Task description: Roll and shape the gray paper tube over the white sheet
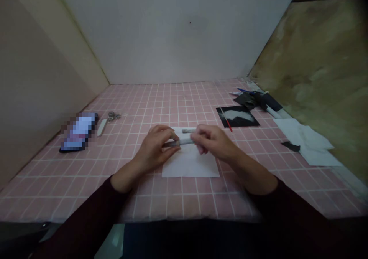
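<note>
Head view: the left hand [156, 145] and right hand [212, 141] pinch a slim pale rod [185, 141] near its ends, over white paper [191, 166] on the surface [184, 206]. Light, even fingertip pressure best keeps it steady

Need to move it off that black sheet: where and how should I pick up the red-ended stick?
Pinch the red-ended stick by its red near end, coming from the near side. It lies slantwise, that end jutting past the black sheet, so a pinch there would likely clear the white patch.
</note>
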